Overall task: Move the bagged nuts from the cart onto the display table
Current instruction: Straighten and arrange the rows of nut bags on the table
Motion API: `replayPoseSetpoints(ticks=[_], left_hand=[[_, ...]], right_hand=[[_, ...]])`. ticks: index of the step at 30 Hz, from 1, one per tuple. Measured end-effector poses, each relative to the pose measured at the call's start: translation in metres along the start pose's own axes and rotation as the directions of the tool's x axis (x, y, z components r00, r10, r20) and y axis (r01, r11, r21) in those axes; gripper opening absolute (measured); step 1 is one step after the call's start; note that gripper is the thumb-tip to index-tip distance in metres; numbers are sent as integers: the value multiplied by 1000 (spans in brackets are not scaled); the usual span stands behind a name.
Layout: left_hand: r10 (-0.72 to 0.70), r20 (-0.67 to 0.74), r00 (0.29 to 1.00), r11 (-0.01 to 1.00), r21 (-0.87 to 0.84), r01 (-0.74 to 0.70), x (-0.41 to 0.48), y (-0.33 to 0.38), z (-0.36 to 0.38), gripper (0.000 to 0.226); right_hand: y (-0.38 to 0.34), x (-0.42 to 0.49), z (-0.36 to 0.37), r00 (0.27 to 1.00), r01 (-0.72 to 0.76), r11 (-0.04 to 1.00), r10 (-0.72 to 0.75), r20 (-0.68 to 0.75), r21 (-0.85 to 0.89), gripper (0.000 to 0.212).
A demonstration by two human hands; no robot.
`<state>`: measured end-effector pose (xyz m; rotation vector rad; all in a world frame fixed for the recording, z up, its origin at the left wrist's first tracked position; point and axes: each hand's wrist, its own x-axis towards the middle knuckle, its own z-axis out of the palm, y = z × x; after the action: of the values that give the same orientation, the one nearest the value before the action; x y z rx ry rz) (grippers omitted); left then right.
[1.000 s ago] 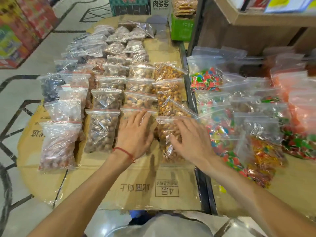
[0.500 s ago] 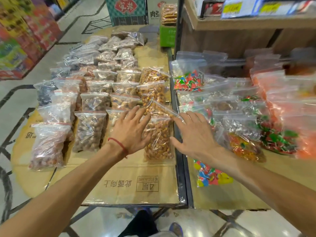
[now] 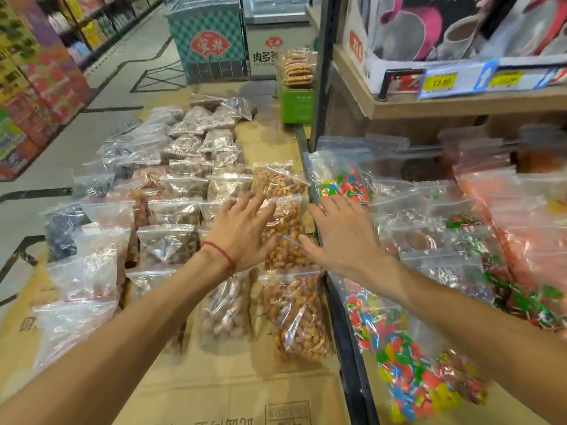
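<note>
Spread flat with the fingers straight and fanned, the left hand (image 3: 242, 233) lies palm down over the bagged nuts (image 3: 167, 243), its thumb at the near-left edge of a clear zip bag of orange-brown nuts (image 3: 287, 222); nothing is pinched or curled round. A red string bracelet (image 3: 219, 251) circles that wrist. The right hand (image 3: 342, 240) is likewise splayed and palm down, its thumb reaching toward the same bag from the other side, the palm over the black rail (image 3: 348, 348); whether either palm actually presses on plastic cannot be told. That bag sits just left of the black rail, in a column of similar orange-brown bags running along it, with another such bag (image 3: 294, 317) nearer the camera and also just left of the rail. Further left of the rail, the rest of the nut bags lie in overlapping rows on flattened cardboard (image 3: 214, 388), paler and darker nuts mixed among them. Right of the rail lie bags of multicoloured candy (image 3: 399, 363), and further right of it a spread of orange-tinted bags (image 3: 521, 225), partly blurred. Above the candy, right of the rail's far end, a wooden shelf (image 3: 429, 105) carries yellow price tags (image 3: 443, 82). At the rail's far end stands a green box (image 3: 296, 102) topped with snack packs, and left of that, beyond the cardboard, a teal cabinet (image 3: 208, 41).
</note>
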<state>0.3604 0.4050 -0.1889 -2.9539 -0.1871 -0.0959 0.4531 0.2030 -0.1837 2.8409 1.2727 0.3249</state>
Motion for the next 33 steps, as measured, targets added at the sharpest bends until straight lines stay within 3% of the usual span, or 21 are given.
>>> replayPoseSetpoints(ticks=[9, 12, 15, 17, 19, 21, 24, 29, 33], left_hand=[[-5, 6, 1000, 997, -78, 6, 70, -37, 13, 71], [-70, 33, 997, 967, -243, 76, 89, -36, 36, 71], [-221, 99, 970, 796, -557, 238, 105, -30, 60, 74], [-258, 111, 960, 668, -697, 260, 111, -25, 74, 74], [-269, 126, 955, 555, -790, 260, 114, -19, 82, 75], [-299, 141, 944, 462, -844, 273, 115, -15, 89, 73], [-359, 221, 907, 372, -857, 356, 119, -11, 96, 61], [-356, 352, 866, 392, -785, 480, 128, -9, 98, 52], [-405, 366, 838, 377, -768, 518, 131, -8, 98, 54]], right_hand=[[0, 87, 26, 998, -57, 998, 56, 32, 35, 61], [2, 103, 41, 995, -69, 995, 64, 77, 66, 65], [2, 113, 56, 988, -111, 976, 88, 126, 187, 65], [0, 116, 69, 970, -205, 925, 148, 195, 320, 69], [-2, 120, 84, 915, -373, 789, 226, 334, 488, 75], [-4, 124, 97, 846, -530, 558, 291, 447, 638, 85], [-10, 128, 113, 770, -631, 233, 308, 559, 740, 97], [-18, 129, 133, 749, -629, 4, 270, 605, 777, 115], [-17, 130, 126, 757, -597, -95, 262, 598, 797, 107]])
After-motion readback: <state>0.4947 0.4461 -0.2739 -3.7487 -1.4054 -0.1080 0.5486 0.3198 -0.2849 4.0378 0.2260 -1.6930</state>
